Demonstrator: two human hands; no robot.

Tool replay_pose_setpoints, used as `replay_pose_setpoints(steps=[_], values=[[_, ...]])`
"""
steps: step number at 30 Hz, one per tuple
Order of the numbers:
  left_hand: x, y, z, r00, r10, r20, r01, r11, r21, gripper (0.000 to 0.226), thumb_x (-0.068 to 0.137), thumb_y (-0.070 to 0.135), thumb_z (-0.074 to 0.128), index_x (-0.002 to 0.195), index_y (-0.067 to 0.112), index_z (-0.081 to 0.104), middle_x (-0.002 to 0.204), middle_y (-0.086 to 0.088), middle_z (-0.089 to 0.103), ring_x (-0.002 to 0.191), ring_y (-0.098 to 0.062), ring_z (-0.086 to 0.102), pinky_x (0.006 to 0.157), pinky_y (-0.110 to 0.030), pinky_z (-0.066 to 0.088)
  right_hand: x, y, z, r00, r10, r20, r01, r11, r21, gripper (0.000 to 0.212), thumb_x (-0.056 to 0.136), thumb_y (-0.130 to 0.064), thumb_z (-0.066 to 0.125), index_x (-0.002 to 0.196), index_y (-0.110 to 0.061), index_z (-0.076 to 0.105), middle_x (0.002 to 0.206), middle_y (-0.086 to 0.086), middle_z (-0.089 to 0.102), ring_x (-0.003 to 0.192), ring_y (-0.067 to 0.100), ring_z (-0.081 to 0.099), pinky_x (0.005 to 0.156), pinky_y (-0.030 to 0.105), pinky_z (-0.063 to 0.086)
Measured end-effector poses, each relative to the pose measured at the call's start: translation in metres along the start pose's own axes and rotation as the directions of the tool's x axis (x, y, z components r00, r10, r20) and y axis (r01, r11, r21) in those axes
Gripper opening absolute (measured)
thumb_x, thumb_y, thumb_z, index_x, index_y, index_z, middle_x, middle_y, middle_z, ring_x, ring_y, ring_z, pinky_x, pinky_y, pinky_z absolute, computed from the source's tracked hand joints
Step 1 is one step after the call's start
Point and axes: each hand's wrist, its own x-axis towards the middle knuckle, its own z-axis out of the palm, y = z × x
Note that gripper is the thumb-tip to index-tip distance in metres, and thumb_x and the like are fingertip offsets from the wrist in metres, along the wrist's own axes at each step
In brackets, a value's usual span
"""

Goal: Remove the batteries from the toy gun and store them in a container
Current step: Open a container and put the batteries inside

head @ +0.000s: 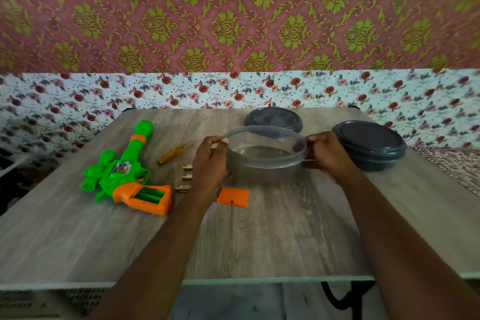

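A green and orange toy gun (122, 171) lies on the left of the wooden table (259, 236), its handle compartment open and empty. Three small batteries (186, 177) lie in a column just right of the gun. The orange battery cover (233, 197) rests near the table's middle. Both hands hold an open, clear grey round container (262, 161) by its rim: my left hand (211, 163) grips the left side and my right hand (328, 154) grips the right side. The container looks empty.
A yellow-handled screwdriver (173, 153) lies between the gun and the container. A dark grey lid (274, 119) lies behind the container. Another lidded grey container (370, 147) stands at the right. A floral cloth runs behind the table.
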Motion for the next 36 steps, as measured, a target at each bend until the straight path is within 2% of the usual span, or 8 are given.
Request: replay_pose_setpoints(steps=[5, 9, 12, 15, 17, 25, 28, 36], values=[[0.004, -0.006, -0.001, 0.991, 0.127, 0.044, -0.132, 0.976, 0.175, 0.036, 0.085, 0.067, 0.060, 0.104, 0.039, 0.071, 0.110, -0.001, 0.076, 0.106, -0.025, 0.072, 0.091, -0.057, 0.061, -0.013, 0.008, 0.011, 0.979, 0.136, -0.150, -0.091, 0.958, 0.273, 0.059, 0.073, -0.035, 0.068, 0.122, -0.002, 0.064, 0.106, 0.014, 0.074, 0.097, 0.032, 0.072, 0.072, 0.037, 0.056], [-0.003, 0.001, 0.002, 0.955, 0.249, 0.162, -0.295, 0.864, 0.408, 0.030, 0.107, 0.032, 0.059, 0.125, 0.012, 0.072, 0.116, -0.005, 0.075, 0.104, -0.015, 0.066, 0.085, -0.025, 0.051, -0.023, 0.013, 0.018, 0.947, -0.043, -0.317, 0.023, 0.997, -0.067, 0.018, 0.096, -0.021, 0.062, 0.105, -0.007, 0.069, 0.099, 0.010, 0.066, 0.094, 0.027, 0.061, 0.084, 0.036, 0.048], [-0.006, 0.005, 0.000, 0.937, 0.307, 0.165, -0.348, 0.802, 0.486, 0.024, 0.109, 0.022, 0.055, 0.111, 0.008, 0.075, 0.091, -0.001, 0.071, 0.087, -0.015, 0.064, 0.063, -0.007, 0.039, -0.027, 0.015, 0.021, 0.934, -0.130, -0.334, 0.076, 0.983, -0.170, 0.045, 0.098, -0.016, 0.057, 0.143, -0.011, 0.058, 0.127, 0.015, 0.067, 0.110, 0.031, 0.064, 0.102, 0.041, 0.052], [-0.006, 0.012, -0.016, 0.925, 0.346, 0.154, -0.369, 0.728, 0.578, 0.020, 0.106, 0.013, 0.055, 0.105, 0.009, 0.075, 0.089, -0.002, 0.071, 0.080, -0.017, 0.063, 0.062, -0.009, 0.040, -0.033, 0.010, 0.022, 0.918, -0.210, -0.335, 0.139, 0.964, -0.225, 0.042, 0.101, -0.010, 0.053, 0.143, -0.011, 0.059, 0.134, 0.018, 0.066, 0.109, 0.028, 0.064, 0.101, 0.035, 0.048], [-0.005, 0.025, -0.033, 0.911, 0.359, 0.202, -0.399, 0.642, 0.654, 0.020, 0.105, 0.012, 0.055, 0.109, 0.013, 0.074, 0.102, -0.006, 0.076, 0.084, -0.022, 0.067, 0.071, -0.028, 0.056, -0.037, 0.008, 0.023, 0.910, -0.238, -0.340, 0.160, 0.957, -0.241, 0.038, 0.103, -0.009, 0.051, 0.139, -0.009, 0.061, 0.129, 0.018, 0.067, 0.101, 0.025, 0.064, 0.095, 0.036, 0.049], [0.009, 0.084, -0.101, 0.820, -0.242, 0.519, -0.463, 0.253, 0.850, 0.069, 0.094, 0.021, 0.078, 0.154, 0.035, 0.048, 0.160, -0.001, 0.043, 0.149, -0.024, 0.040, 0.116, -0.034, 0.036, -0.035, 0.016, 0.022, 0.903, -0.240, -0.357, 0.192, 0.968, -0.164, 0.036, 0.107, -0.016, 0.046, 0.137, -0.007, 0.063, 0.124, 0.020, 0.067, 0.105, 0.031, 0.063, 0.100, 0.043, 0.050], [0.013, 0.074, -0.106, 0.798, -0.291, 0.528, -0.494, 0.186, 0.849, 0.077, 0.086, 0.017, 0.086, 0.152, 0.031, 0.051, 0.152, 0.000, 0.051, 0.140, -0.023, 0.049, 0.105, -0.024, 0.040, -0.036, 0.016, 0.024, 0.904, -0.287, -0.316, 0.220, 0.948, -0.231, 0.034, 0.107, -0.013, 0.046, 0.134, -0.001, 0.064, 0.117, 0.025, 0.070, 0.091, 0.026, 0.060, 0.084, 0.035, 0.048], [0.035, 0.029, -0.103, 0.801, -0.222, 0.555, -0.514, 0.219, 0.829, 0.060, 0.093, 0.032, 0.079, 0.147, 0.038, 0.054, 0.123, -0.003, 0.047, 0.120, -0.029, 0.055, 0.091, -0.026, 0.039, -0.040, 0.012, 0.026, 0.884, -0.415, -0.215, 0.313, 0.867, -0.388, 0.036, 0.104, -0.007, 0.048, 0.136, -0.002, 0.063, 0.116, 0.025, 0.072, 0.100, 0.034, 0.068, 0.086, 0.024, 0.041]])
